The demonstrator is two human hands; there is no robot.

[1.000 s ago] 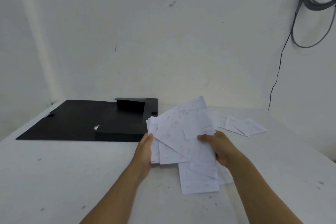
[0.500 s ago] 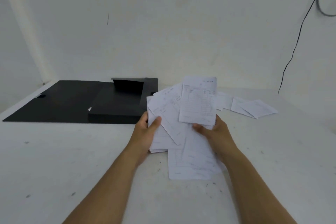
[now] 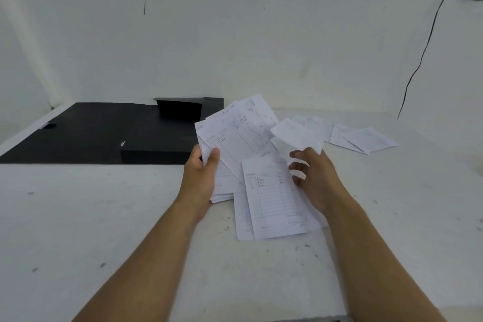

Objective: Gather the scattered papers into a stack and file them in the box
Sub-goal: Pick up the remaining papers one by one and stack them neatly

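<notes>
Right hand [image 3: 312, 178] released papers [image 3: 243, 138], left hand [image 3: 201, 175] gripping, table [image 3: 104, 217] roomy

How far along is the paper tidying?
About midway. Done: the black box lies open on the table. In hand: the left hand pinches a fanned bundle, and the right hand hovers open beside it. Left: loose sheets in front, more papers at far right, squaring the stack, then filing; nothing visible in the box yet.
</notes>
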